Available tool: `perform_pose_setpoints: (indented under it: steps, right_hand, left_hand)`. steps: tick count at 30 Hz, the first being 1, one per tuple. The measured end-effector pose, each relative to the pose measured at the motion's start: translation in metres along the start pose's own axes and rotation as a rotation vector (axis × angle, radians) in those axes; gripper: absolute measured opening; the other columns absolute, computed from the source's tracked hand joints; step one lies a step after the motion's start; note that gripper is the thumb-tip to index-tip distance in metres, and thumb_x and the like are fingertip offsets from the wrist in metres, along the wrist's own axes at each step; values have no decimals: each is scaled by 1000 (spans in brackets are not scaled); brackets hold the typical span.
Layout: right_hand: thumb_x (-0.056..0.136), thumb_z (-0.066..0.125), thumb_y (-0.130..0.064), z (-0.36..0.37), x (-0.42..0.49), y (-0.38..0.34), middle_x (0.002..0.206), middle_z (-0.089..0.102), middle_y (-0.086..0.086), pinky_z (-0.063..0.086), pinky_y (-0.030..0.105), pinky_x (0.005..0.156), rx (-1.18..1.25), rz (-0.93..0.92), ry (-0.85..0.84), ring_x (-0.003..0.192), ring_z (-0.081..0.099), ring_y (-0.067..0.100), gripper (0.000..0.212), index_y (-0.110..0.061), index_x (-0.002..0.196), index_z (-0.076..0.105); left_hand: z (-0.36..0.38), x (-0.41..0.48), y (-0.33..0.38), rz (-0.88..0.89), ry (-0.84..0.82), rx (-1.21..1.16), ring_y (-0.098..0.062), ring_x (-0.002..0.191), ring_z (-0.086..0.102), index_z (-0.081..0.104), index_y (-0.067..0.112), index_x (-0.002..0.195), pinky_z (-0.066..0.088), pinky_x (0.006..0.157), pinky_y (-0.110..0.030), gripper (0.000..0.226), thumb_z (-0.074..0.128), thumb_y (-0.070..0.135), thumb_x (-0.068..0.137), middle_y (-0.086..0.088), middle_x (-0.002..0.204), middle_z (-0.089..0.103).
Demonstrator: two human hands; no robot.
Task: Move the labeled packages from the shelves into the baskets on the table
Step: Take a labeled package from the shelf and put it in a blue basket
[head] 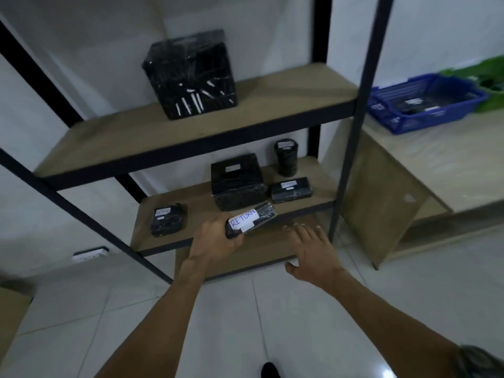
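**One package in hand, five on the shelves**

One long black package with a white label reading "RETURN" is held in the left hand. The fingers curl round its near end, and the far end points up and to the right over the front edge of the middle shelf. The right hand is just beside it, palm down with fingers straight and spread, holding nothing, above the lowest shelf.

Four more black packages, each with a small white label, lie on the middle shelf. There is a small pack at the left and a square box in the middle. A flat pack sits just right of the box, and an upright tube stands at the back. Their labels are too blurred to read. A big black wrapped box stands on the upper shelf.

To the right of the rack is a pale wooden table. A blue basket sits on it with dark items inside, and a green basket is just behind it at the picture's edge.
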State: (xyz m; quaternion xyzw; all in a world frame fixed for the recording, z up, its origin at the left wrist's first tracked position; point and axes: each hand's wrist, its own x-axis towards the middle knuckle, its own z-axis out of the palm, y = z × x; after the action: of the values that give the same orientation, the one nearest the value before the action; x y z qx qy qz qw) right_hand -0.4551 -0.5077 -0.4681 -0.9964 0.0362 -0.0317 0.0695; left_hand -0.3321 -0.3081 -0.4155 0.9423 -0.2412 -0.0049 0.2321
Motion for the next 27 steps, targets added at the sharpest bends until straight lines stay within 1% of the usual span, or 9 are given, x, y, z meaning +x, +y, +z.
perform_pose_setpoints:
  steps: [3, 6, 9, 12, 13, 17, 20, 24, 27]
  right_hand:
    - [82, 54, -51, -33, -38, 26, 152, 27, 9, 13, 49, 116, -10, 42, -8, 142, 22, 25, 83, -18, 148, 16]
    - [78, 59, -51, -60, -63, 47, 149, 34, 9, 19, 48, 115, -17, 93, 23, 139, 30, 26, 86, -17, 147, 22]
    - [74, 63, -50, -84, -86, 67, 145, 40, 10, 25, 49, 112, -18, 159, 66, 134, 37, 27, 86, -16, 146, 29]
    - [77, 62, -51, -104, -108, 87, 148, 36, 7, 25, 46, 113, -3, 210, 81, 137, 33, 25, 87, -18, 147, 23]
    - [77, 62, -52, -109, -115, 94, 148, 36, 6, 25, 45, 113, 0, 221, 86, 136, 34, 24, 87, -19, 147, 23]
    - [79, 58, -52, -128, -142, 126, 147, 35, 1, 28, 39, 111, -4, 270, 114, 134, 35, 21, 82, -23, 146, 22]
    - [83, 57, -51, -144, -160, 155, 150, 31, 2, 26, 38, 111, 10, 323, 138, 136, 33, 21, 80, -23, 147, 19]
    - [83, 54, -52, -158, -174, 204, 151, 30, 2, 26, 34, 110, 6, 361, 164, 137, 31, 20, 78, -23, 148, 19]
    - [84, 53, -55, -165, -179, 254, 152, 29, 2, 25, 35, 111, 12, 383, 159, 137, 30, 20, 80, -23, 148, 18]
  left_hand:
    - [-6, -26, 48, 44, 12, -30, -16, 88, 60, 61, 20, 114, 48, 71, -29, 43, 72, 33, 74, 2, 103, 66]
    - [-8, -40, 83, 68, 24, -54, -16, 89, 60, 62, 20, 112, 50, 75, -31, 43, 73, 35, 73, 3, 102, 65]
    - [-7, -45, 113, 146, 26, -56, -11, 89, 55, 62, 20, 110, 46, 74, -24, 42, 74, 36, 73, 4, 100, 63]
    - [-7, -44, 139, 204, 12, -77, -9, 89, 51, 61, 21, 107, 34, 68, -10, 38, 75, 33, 74, 7, 97, 59]
    - [-7, -43, 148, 218, 5, -84, -9, 90, 50, 61, 21, 107, 32, 67, -9, 38, 75, 33, 74, 8, 97, 57]
    - [-3, -41, 188, 270, 12, -76, -5, 94, 47, 58, 23, 114, 36, 76, -17, 44, 75, 37, 76, 8, 105, 56]
    - [8, -41, 224, 310, 3, -92, -4, 94, 45, 57, 22, 117, 36, 78, -18, 46, 75, 36, 77, 11, 103, 50]
    - [30, -30, 275, 374, 16, -106, -2, 91, 47, 60, 25, 111, 31, 69, -9, 41, 76, 35, 75, 16, 99, 54]
    - [53, -17, 314, 372, 23, -116, -5, 87, 50, 61, 26, 107, 33, 67, -13, 38, 76, 36, 73, 17, 92, 52]
